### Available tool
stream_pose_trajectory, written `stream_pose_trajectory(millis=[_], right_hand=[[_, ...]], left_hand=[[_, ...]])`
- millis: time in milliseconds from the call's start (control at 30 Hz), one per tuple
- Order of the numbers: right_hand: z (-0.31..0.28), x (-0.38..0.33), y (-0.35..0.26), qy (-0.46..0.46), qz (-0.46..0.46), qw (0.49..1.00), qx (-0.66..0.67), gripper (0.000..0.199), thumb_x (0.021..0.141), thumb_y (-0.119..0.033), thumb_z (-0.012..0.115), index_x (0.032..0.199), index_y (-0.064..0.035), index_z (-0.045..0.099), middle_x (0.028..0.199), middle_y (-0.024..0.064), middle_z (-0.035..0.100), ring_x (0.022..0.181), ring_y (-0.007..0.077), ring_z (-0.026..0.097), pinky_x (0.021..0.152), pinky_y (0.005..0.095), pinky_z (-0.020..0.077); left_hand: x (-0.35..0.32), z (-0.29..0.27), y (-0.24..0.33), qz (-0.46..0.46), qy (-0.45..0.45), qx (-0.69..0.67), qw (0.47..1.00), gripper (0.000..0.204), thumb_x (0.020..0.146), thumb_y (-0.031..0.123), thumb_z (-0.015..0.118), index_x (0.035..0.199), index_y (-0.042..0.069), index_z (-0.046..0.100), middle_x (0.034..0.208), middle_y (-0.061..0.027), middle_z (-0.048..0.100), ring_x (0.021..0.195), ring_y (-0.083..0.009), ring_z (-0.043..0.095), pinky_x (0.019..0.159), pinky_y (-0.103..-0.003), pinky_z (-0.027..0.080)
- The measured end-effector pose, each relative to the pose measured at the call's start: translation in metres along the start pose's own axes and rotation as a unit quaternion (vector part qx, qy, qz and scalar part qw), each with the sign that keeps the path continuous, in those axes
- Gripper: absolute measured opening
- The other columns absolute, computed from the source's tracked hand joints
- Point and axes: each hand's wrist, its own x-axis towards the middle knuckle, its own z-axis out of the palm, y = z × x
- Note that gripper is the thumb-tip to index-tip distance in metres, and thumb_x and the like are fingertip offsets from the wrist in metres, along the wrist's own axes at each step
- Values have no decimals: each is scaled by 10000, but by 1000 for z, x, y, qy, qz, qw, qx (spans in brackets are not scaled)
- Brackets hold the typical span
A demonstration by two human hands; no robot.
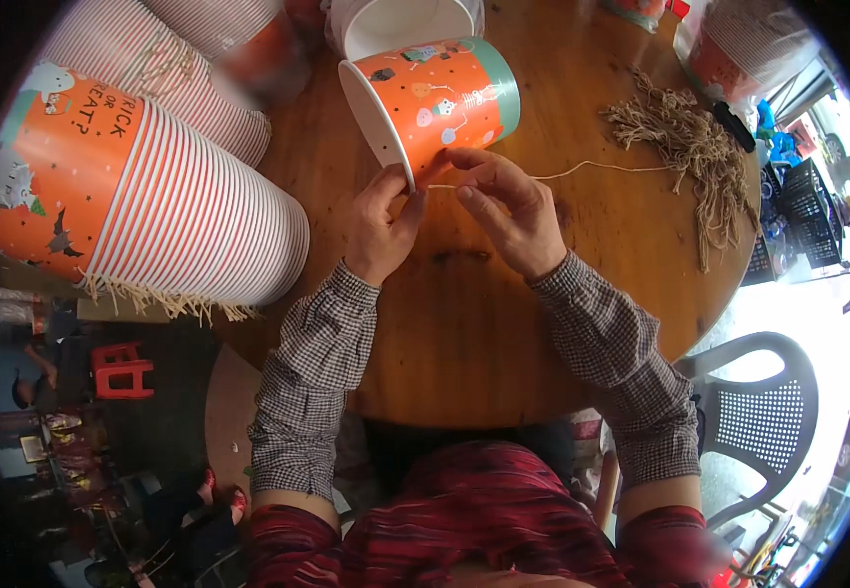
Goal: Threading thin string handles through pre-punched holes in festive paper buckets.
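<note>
An orange paper bucket [444,103] with a green base band and white inside lies tilted on its side, its mouth toward the left. My left hand [384,223] pinches its white rim at the lower edge, thumb and fingers closed. My right hand [511,211] is beside it with curled fingers, the index fingertip against the printed wall and the thumb a little lower. A thin beige cord [591,167] runs from between my hands, past the right fingers, to a tangled heap of cords [680,142]. The fingers partly hide the cord's end at the rim.
A large stack of nested paper buckets [199,211] lies at the left, with more stacks behind it. Another stack in plastic [748,49] stands at the far right. The round wooden table [464,343] ends near my body. A grey plastic chair [763,412] stands at the right.
</note>
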Motion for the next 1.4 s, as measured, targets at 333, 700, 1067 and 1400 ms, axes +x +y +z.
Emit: stream_pose_trajectory(millis=[333,700,1067,1400], right_hand=[[-7,7,2,37,-67,996,-44,107,837,-79,629,902,2,601,1238,170,566,1132,260,560,961,345,429],[0,0,7,-33,-51,996,-70,95,862,-65,596,901,10,553,1321,171,504,1196,223,505,960,338,435],[-5,6,16,5,-68,995,-79,113,802,-62,619,904,-21,594,1314,168,510,1172,312,528,967,372,431],[-5,6,5,-32,-104,988,-108,90,839,-59,617,864,5,558,1351,165,483,1215,276,497,990,367,404]], left_hand=[[1,-5,-1,37,-61,249,966,169,801,86,646,958,32,619,1023,-133,611,897,-325,607,745,-368,517],[2,0,17,-11,27,51,998,280,912,63,561,1169,-44,531,991,-82,637,868,-128,623,723,-257,502],[-2,-3,15,-58,65,-103,991,249,922,87,577,1124,-55,542,961,-11,574,826,-52,519,728,-199,440],[-2,3,17,-97,86,-239,962,238,909,60,589,1124,-32,546,1070,-64,607,985,-123,566,888,-252,439]])
